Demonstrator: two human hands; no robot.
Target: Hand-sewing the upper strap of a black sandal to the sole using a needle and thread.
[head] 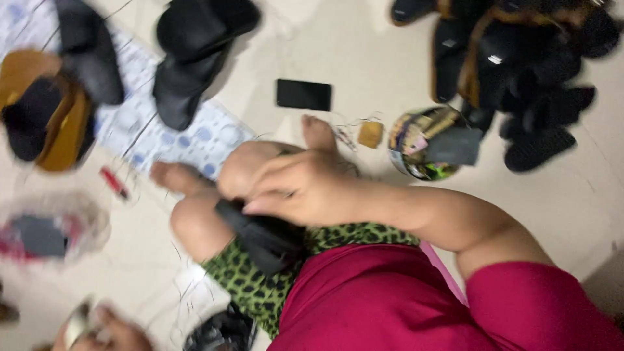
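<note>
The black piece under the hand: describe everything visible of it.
The black piece looks like a flat, matte strap or sole part, blurred by motion. It lies slanted across the person's knee and the green leopard-print shorts. The right hand presses on its upper end, fingers curled over it. Its lower end hangs free.

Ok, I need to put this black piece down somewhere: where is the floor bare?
Bare floor lies between the black phone and the pile of black soles. More shows right of the round tin. It is crowded left around the patterned sheet.
</note>
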